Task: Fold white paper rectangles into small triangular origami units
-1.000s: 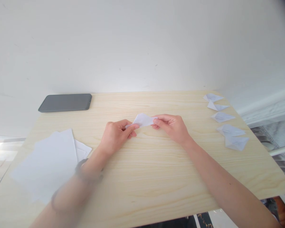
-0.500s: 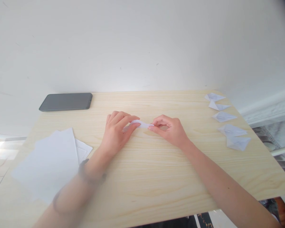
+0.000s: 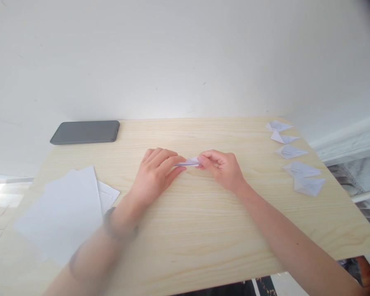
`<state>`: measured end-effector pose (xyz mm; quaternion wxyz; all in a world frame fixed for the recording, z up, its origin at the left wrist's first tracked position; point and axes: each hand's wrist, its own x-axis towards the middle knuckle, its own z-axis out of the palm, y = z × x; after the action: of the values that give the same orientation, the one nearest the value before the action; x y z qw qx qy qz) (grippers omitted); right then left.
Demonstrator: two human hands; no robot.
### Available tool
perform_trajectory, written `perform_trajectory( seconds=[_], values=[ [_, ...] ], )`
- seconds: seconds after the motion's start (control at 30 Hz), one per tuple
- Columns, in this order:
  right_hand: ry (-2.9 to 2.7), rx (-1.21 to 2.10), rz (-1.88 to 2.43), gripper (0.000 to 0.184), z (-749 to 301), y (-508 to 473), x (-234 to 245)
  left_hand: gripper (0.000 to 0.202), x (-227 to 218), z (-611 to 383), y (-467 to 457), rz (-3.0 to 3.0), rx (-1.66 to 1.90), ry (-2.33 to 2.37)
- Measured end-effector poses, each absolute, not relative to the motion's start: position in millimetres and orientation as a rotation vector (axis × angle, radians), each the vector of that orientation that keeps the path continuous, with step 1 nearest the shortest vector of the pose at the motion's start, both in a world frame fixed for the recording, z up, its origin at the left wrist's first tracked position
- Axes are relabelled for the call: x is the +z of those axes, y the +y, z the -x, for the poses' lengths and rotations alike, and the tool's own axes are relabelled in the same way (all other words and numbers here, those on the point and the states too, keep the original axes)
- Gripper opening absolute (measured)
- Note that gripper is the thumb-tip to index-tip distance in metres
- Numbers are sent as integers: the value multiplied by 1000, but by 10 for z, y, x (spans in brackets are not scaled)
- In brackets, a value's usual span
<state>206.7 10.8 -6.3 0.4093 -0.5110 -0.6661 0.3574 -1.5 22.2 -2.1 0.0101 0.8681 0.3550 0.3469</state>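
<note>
Between my hands, over the middle of the table, is a narrow folded piece of white paper (image 3: pixel 191 162). My left hand (image 3: pixel 158 172) has its left end between thumb and fingers, which cover that end. My right hand (image 3: pixel 222 167) pinches the right end, the thumb lying on top. Only the short middle stretch of the paper shows, with a crease line running along it. Several folded white paper pieces (image 3: pixel 291 151) with pointed ends lie in a column to the right of my right hand.
White paper sheets (image 3: pixel 70 205) lie in an uneven pile at the left, near my left forearm. A dark grey phone (image 3: pixel 85 132) rests at the back left of the light wooden table (image 3: pixel 185 242). Behind the table stands a white wall (image 3: pixel 179 57).
The paper has gone from a curved, raised strip to a flatter, straighter one. My left hand has moved slightly right and down; my right thumb has shifted onto the paper's top.
</note>
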Motion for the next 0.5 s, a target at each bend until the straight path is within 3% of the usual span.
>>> perform_trajectory(
  seconds=[0.5],
  values=[
    [-1630,913,1266,21,-2055,112,-38,15,-32,-5,189,-2616,1088,1065]
  ],
)
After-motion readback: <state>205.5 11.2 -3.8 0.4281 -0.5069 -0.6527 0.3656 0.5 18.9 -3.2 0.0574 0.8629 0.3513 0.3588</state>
